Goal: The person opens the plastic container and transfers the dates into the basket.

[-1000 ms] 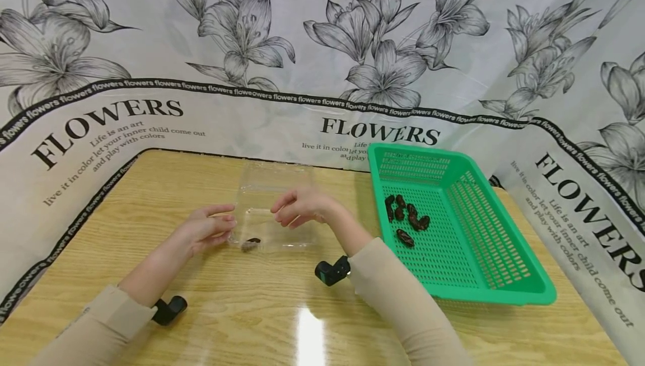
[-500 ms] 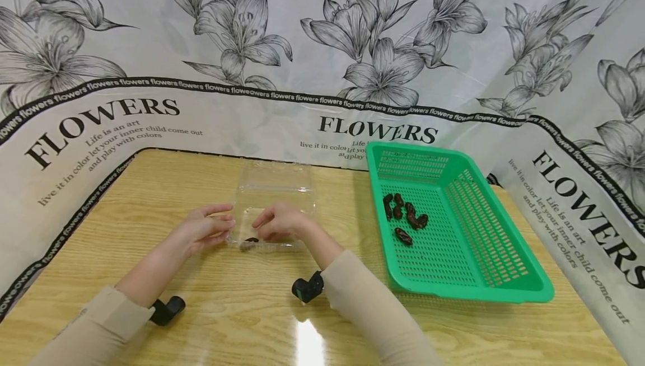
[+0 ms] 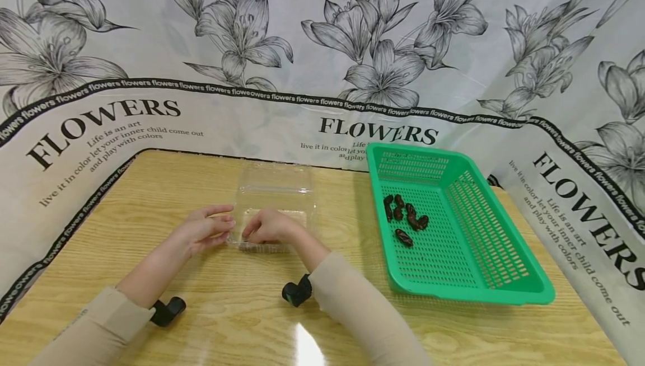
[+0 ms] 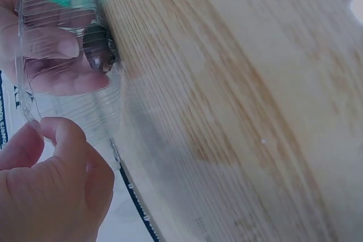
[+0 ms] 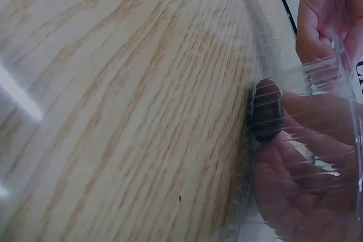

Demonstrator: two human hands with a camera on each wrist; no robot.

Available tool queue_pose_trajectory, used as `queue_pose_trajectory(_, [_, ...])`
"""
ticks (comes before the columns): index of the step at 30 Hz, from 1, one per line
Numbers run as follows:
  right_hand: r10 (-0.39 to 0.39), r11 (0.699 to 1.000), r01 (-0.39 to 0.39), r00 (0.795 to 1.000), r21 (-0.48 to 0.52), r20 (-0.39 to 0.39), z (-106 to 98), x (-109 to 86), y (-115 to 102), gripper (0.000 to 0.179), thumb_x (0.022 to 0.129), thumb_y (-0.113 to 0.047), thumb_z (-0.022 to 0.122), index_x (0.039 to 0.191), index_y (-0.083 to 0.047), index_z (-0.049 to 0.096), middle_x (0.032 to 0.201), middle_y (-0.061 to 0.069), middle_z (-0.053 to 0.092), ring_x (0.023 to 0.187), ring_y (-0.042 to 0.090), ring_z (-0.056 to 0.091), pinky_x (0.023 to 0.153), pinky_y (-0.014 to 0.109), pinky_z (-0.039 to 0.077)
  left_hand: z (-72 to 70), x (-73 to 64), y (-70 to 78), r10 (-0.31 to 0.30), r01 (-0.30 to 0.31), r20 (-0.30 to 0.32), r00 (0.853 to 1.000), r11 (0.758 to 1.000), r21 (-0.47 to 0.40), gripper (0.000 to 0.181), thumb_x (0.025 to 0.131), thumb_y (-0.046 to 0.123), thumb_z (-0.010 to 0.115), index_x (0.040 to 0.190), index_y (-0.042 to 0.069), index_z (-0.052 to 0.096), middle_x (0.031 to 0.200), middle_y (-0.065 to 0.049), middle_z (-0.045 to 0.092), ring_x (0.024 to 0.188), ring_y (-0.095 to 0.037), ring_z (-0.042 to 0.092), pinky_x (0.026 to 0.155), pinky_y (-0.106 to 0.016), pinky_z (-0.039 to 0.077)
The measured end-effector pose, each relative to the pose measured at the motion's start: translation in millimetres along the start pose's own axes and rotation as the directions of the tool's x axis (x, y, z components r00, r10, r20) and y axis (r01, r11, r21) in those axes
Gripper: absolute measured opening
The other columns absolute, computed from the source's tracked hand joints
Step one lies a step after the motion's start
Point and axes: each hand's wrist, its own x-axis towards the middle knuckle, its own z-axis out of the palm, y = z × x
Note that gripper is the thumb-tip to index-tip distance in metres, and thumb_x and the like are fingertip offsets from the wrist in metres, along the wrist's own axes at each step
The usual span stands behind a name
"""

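A clear plastic clamshell box lies open on the wooden table, its lid tilted back. At the box's left side, my left hand pinches the rim between thumb and finger, plainest in the left wrist view. My right hand reaches down inside the box. Through the ribbed wall, the right wrist view shows a dark brown date at the bottom, with thumb and fingers of that hand closed about it. From the head, the hand hides most of this date.
A green perforated basket stands to the right of the box, several dates lying along its left side. A flower-printed cloth rises behind the table. Black wrist-camera mounts stick out below both sleeves.
My right hand has come down and to the left, from above the box to the date at its bottom. The left hand keeps its place on the rim.
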Motion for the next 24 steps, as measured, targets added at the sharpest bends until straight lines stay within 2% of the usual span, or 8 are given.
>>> queue_pose_trajectory(4, [0.005, 0.996, -0.006, 1.0, -0.087, -0.012, 3, 3.2, -4, 0.013, 0.083, -0.001, 0.066, 0.094, -0.002, 0.073, 0.088, 0.005, 0.069, 0.068, 0.008, 0.05, 0.06, 0.018, 0.042, -0.6, -0.5, 0.2, 0.0, 0.0, -0.001, 1.0, 1.0, -0.008, 0.061, 0.092, -0.002, 0.054, 0.145, -0.003, 0.024, 0.107, -0.008, 0.046, 0.077, -0.005, 0.054, 0.064, -0.017, 0.049])
queue_pose_trajectory(11, [0.034, 0.988, -0.037, 0.999, -0.147, -0.024, 6, 6.7, -10, 0.009, 0.084, 0.0, 0.066, 0.088, -0.001, 0.073, 0.084, 0.004, 0.068, 0.064, 0.009, 0.047, 0.056, 0.019, 0.039, -1.0, -0.7, 0.7, 0.008, -0.008, 0.008, 1.0, 1.0, -0.019, 0.061, 0.092, -0.003, 0.053, 0.145, -0.004, 0.023, 0.099, -0.004, 0.048, 0.076, -0.005, 0.053, 0.064, -0.017, 0.048])
queue_pose_trajectory(17, [0.018, 0.975, -0.022, 1.0, -0.22, -0.018, 6, 7.5, -14, 0.008, 0.084, 0.001, 0.065, 0.086, -0.002, 0.073, 0.081, 0.002, 0.067, 0.067, 0.009, 0.048, 0.059, 0.018, 0.039, -1.2, -0.9, 1.3, 0.005, -0.005, 0.01, 1.0, 1.0, -0.027, 0.061, 0.091, -0.003, 0.054, 0.145, -0.004, 0.024, 0.096, -0.002, 0.049, 0.074, -0.005, 0.054, 0.064, -0.017, 0.049])
queue_pose_trajectory(24, [0.001, 0.973, 0.002, 1.0, -0.232, 0.01, 5, 7.1, -16, 0.012, 0.083, 0.006, 0.062, 0.088, 0.0, 0.071, 0.078, 0.0, 0.063, 0.066, 0.009, 0.046, 0.057, 0.018, 0.038, -1.6, -0.6, 1.2, 0.003, -0.003, 0.009, 1.0, 1.0, -0.027, 0.061, 0.092, -0.003, 0.053, 0.145, -0.003, 0.024, 0.095, -0.002, 0.049, 0.073, -0.004, 0.053, 0.064, -0.017, 0.048])
